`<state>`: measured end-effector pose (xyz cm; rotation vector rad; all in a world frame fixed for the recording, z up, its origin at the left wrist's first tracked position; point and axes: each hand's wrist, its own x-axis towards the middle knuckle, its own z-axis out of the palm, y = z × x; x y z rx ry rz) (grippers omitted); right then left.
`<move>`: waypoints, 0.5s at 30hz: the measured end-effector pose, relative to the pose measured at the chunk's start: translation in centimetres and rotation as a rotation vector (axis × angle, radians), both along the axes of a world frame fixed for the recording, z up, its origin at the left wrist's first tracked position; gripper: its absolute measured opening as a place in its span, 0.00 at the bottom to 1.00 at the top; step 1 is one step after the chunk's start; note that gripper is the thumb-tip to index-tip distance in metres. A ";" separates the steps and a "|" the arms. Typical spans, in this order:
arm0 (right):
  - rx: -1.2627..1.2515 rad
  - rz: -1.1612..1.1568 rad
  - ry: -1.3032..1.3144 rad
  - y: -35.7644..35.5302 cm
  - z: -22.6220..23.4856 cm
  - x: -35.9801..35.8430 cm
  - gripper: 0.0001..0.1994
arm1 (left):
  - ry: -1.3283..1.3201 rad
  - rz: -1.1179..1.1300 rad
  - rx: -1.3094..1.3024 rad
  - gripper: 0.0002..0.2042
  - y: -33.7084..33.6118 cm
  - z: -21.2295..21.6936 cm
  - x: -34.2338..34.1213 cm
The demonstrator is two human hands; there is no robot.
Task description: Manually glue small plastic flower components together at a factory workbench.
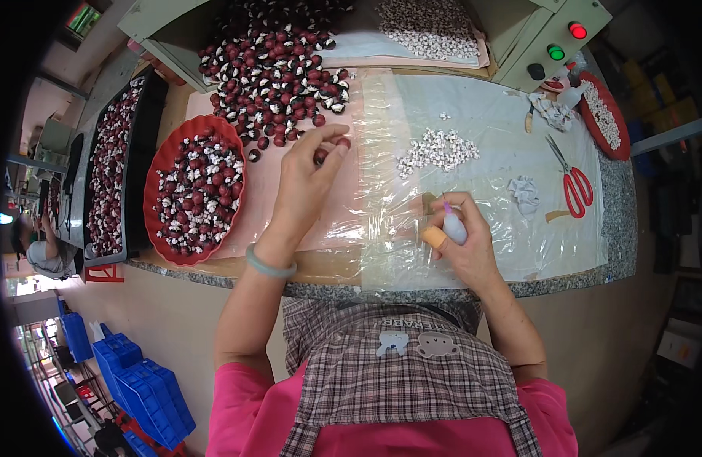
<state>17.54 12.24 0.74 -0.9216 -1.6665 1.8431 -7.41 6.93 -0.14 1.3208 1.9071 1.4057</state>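
My left hand (309,171) is raised over the pink sheet, below a loose heap of dark red balls with black and white parts (279,91). Its thumb and fingers pinch a small dark red ball (343,142), and another ball (320,156) shows against the palm. My right hand (473,247) is closed around a small translucent squeeze bottle (454,228) with a purple neck and thin needle tip. An orange finger cover sits on one of its digits. Beyond the bottle, small white pieces (438,152) lie scattered on clear plastic film.
A red scalloped bowl (151,194) of balls and white pieces stands left, beside a black tray (139,164). Red-handled scissors (575,186), crumpled tissue (524,195) and a red dish (619,141) lie right. A green metal machine (553,38) with lit buttons stands behind.
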 end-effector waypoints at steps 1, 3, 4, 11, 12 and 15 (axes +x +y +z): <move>-0.048 0.024 0.036 0.3 0.1 0.2 0.14 | -0.003 -0.006 -0.003 0.11 -0.6 0.2 0.5; -0.084 0.035 0.092 0.9 -0.3 0.7 0.14 | -1.110 -0.184 0.007 0.13 -2.2 0.8 1.6; -0.118 0.047 0.147 1.1 -0.5 0.9 0.14 | -1.216 -0.166 0.020 0.14 -2.7 1.1 2.4; 0.077 0.052 0.104 1.2 0.8 1.1 0.16 | -1.417 -0.221 0.049 0.12 -5.2 0.0 5.3; 0.094 0.029 0.108 1.2 1.0 1.2 0.17 | -1.403 -0.245 0.050 0.12 -5.3 0.1 5.6; 0.074 -0.081 0.169 0.5 1.5 1.0 0.20 | -1.384 -0.256 0.023 0.11 -5.4 0.7 6.1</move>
